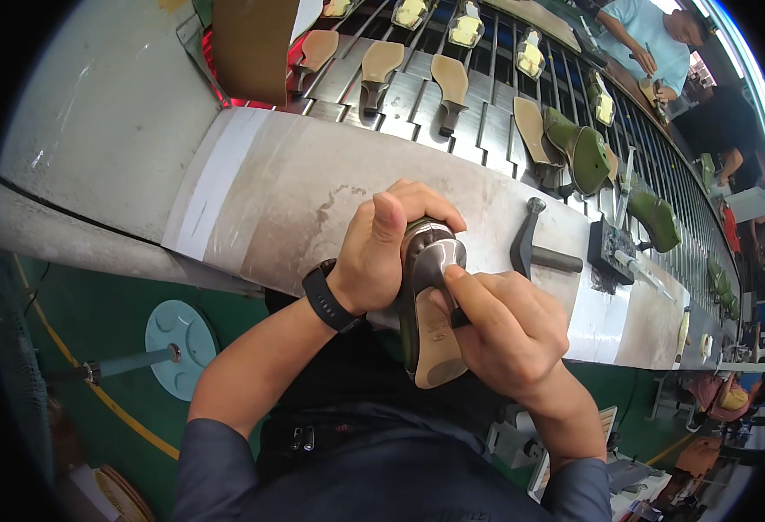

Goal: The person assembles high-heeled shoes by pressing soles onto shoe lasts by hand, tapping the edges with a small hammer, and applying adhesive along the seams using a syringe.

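I hold a dark green shoe (410, 339) over the near edge of the bench, with its tan sole (436, 348) facing up and its rounded front end toward me. My left hand (393, 239) is wrapped round the shoe's far end, thumb raised. My right hand (509, 326) is closed at the right side of the sole's grey, shiny rear part, with the index finger pressed on it. A small dark part shows under the right fingers; I cannot tell if it is the heel. A hammer (539, 252) lies on the bench to the right.
Beyond the bench (313, 174), a slatted conveyor (487, 130) carries several tan soles with dark heels and green shoes (590, 157). A black block (610, 252) with a brush-like tool stands right of the hammer. A light blue stool (182, 348) is at lower left. Another person (648, 48) works at far right.
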A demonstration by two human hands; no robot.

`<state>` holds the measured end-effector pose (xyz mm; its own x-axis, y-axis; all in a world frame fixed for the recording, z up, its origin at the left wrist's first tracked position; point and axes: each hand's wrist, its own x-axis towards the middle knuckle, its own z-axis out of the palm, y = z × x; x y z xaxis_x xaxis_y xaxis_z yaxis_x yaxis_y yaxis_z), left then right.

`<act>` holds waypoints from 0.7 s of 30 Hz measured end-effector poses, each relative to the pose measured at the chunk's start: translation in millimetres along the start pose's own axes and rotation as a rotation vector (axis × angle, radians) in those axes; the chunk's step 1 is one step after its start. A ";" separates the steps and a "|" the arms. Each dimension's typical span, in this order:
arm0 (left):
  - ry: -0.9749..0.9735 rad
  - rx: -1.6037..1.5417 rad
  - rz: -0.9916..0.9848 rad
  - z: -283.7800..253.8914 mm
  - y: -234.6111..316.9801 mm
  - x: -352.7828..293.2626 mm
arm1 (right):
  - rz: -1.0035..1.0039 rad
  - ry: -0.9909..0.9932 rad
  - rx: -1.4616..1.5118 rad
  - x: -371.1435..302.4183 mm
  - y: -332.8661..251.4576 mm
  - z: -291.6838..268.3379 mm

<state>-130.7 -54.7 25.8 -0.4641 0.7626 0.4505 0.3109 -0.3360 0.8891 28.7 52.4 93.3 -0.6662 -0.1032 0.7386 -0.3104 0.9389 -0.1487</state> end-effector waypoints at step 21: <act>-0.095 0.088 0.034 -13.2 5.2 14.4 | 0.025 0.032 0.039 2.2 15.1 21.2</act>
<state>-146.8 -52.8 38.0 -0.3729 0.8016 0.4672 0.3987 -0.3163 0.8608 8.2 59.4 78.8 -0.6519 -0.0688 0.7552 -0.3207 0.9274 -0.1923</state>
